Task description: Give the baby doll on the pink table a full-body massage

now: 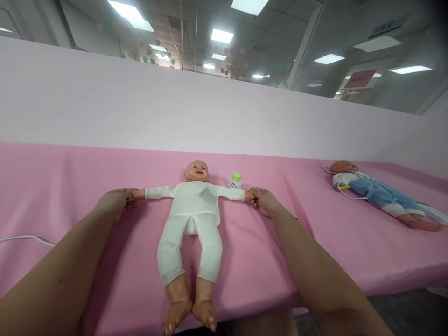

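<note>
A baby doll (196, 203) with a white cloth body lies on its back on the pink sheet, head toward the wall and bare feet at the near edge. Its arms are stretched out to both sides. My left hand (117, 200) is closed around the doll's hand at the left. On the right, my right hand (264, 200) pinches the doll's other hand between thumb and fingers. Just behind that outstretched arm stands a small clear bottle (235, 181) with a green cap.
Pink sheeting (259, 270) covers the long table. A second doll (381, 193) in blue and white clothes lies at the right, with thin tubing beside it. A white cable (30, 237) runs in from the left. Behind the table rises a white wall (210, 112) with glass above.
</note>
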### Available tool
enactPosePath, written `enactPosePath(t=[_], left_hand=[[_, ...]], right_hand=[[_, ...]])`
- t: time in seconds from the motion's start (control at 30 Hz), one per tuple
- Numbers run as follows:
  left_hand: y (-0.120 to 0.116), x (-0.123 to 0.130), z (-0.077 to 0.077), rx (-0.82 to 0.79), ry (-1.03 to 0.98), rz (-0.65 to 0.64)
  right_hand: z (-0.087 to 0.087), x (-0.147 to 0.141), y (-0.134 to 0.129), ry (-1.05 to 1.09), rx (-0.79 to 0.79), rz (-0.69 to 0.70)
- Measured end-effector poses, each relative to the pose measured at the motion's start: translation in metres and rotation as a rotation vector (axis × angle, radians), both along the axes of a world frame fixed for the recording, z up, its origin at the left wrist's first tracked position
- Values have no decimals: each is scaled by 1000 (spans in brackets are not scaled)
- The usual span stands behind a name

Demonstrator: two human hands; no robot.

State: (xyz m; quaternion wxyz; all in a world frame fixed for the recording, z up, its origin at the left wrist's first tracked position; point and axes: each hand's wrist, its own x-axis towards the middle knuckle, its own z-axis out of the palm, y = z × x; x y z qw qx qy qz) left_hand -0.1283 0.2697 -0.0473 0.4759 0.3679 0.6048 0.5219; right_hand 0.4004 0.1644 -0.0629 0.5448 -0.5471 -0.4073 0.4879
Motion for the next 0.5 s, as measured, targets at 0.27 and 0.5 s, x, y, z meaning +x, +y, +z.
enactPosePath(t=[0.27, 0.5], left_hand=[[-2, -1, 1, -15, -62, -53], [-5, -5, 2, -20, -39, -145]], right_hand=[[3, 0, -4, 92, -6, 75], [5, 4, -8, 103, -21, 143]])
